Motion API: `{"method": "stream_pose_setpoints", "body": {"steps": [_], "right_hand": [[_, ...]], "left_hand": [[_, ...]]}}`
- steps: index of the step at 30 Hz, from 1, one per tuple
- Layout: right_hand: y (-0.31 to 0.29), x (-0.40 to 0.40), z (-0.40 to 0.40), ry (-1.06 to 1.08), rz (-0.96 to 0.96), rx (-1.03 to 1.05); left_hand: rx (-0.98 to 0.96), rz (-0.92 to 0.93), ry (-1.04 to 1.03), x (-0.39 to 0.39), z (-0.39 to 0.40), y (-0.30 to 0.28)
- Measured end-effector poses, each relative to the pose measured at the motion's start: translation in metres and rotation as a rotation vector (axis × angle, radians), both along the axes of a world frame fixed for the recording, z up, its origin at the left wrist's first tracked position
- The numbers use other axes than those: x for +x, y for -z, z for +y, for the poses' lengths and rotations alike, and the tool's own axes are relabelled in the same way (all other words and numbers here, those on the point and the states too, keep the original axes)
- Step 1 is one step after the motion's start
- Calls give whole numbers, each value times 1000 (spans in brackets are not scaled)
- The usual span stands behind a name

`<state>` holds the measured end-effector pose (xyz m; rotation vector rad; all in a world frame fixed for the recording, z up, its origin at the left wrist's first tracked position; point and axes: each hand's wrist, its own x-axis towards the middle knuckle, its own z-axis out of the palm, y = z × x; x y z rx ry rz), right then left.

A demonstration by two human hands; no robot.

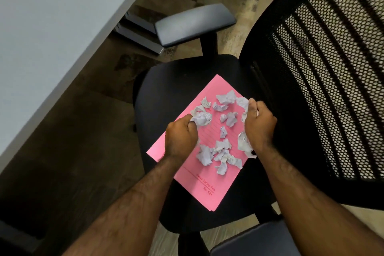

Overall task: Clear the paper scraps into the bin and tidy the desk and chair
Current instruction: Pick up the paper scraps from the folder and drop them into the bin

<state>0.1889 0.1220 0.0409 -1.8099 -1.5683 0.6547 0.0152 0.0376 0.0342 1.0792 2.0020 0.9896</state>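
We are gathering scraps lying on the pink folder on the chair seat. Left hand and right hand are each closing on crumpled paper. Sweeping inward should be keeping strays on the folder.

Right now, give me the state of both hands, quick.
Left hand: closed on a crumpled paper scrap over the pink folder.
Right hand: closed around paper scraps at the folder's edge.
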Motion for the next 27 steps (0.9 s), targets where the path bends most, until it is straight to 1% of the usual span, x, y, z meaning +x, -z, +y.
{"method": "stream_pose_setpoints", "body": {"steps": [3,6,10,13,16,20,22,25,27], "right_hand": [[-8,-17,-14,-61,41,-42],[-14,-42,-33,-131,59,-23],[-16,-83,-64,-226,66,-32],[-18,-120,-93,-338,71,-12],[-20,-160,-131,-500,80,16],[-16,-213,-196,-693,114,-30],[-10,-239,-234,-787,132,-42],[0,-276,-299,-912,131,-52],[9,-297,-346,-1003,160,-71]], "left_hand": [[26,-20,-57,-5,-10,-8],[24,-7,-108,-16,-29,-12],[43,71,-194,-45,-67,-19],[76,93,-314,-72,-106,-23],[83,65,-456,-98,-160,-25],[24,30,-672,-126,-249,-14],[-33,8,-772,-138,-299,-5],[-54,2,-928,-151,-374,3],[-84,-35,-1035,-158,-424,10]]}}
